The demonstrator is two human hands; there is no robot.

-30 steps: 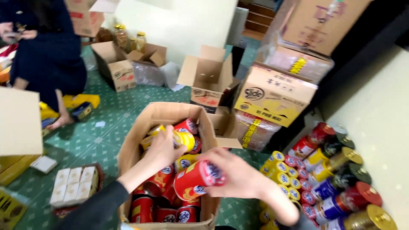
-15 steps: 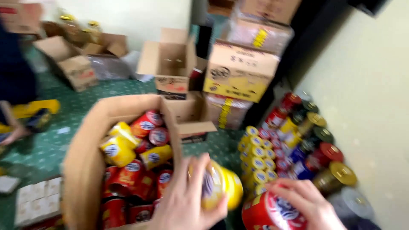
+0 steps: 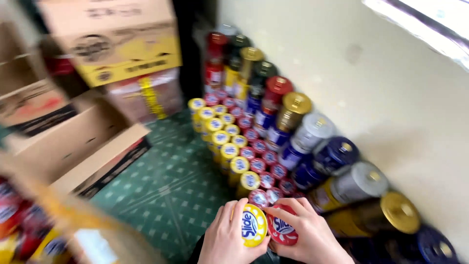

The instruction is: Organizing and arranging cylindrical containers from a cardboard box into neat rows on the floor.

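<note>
Half a second ago my hands were beside the open box; now my left hand point(image 3: 229, 239) is wrapped around the yellow can point(image 3: 254, 225) and my right hand point(image 3: 305, 234) around the red can point(image 3: 282, 230), both low at the near end of the can rows point(image 3: 239, 146). The rows run over green patterned carpet point(image 3: 171, 186) along the pale wall point(image 3: 391, 98). Cardboard boxes point(image 3: 112, 44) are stacked left.

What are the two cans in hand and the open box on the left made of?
Yellow can in left hand and red can in right hand: glossy printed tops, likely plastic lids; bodies hidden. Open box: matte brown corrugated cardboard, folded flaps.
</note>
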